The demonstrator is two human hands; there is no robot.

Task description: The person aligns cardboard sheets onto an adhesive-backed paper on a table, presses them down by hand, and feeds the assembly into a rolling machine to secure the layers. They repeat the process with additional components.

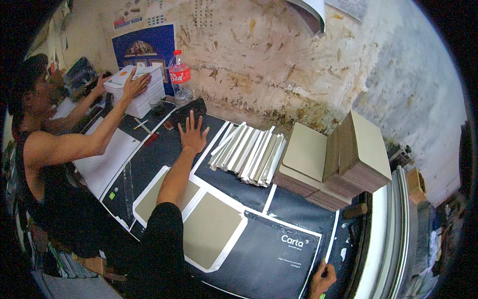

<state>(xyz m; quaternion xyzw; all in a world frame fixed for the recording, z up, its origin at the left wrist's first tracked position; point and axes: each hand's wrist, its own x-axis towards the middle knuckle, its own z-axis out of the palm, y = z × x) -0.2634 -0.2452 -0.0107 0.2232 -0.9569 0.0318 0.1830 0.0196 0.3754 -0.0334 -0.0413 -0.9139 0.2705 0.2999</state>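
My left hand (194, 135) is spread with fingers apart over the black work surface, close to a dark object (191, 110) near the wall. At the front right, my right hand (322, 280) has its fingers curled together beside the right edge of a dark printed cover sheet (279, 254); what they pinch, if anything, is too small to tell. Left of that sheet lies a grey-beige board (214, 231) with white borders. A second such board (149, 205) is partly covered by my left forearm.
White and grey strips (249, 154) lie bundled behind the boards. Stacks of grey-brown boards (303, 149) stand at the right. On the left, another person's hands rest on a thick paper stack (144, 94), near a plastic bottle (180, 77) with a red cap. Rolls (398, 234) stand far right.
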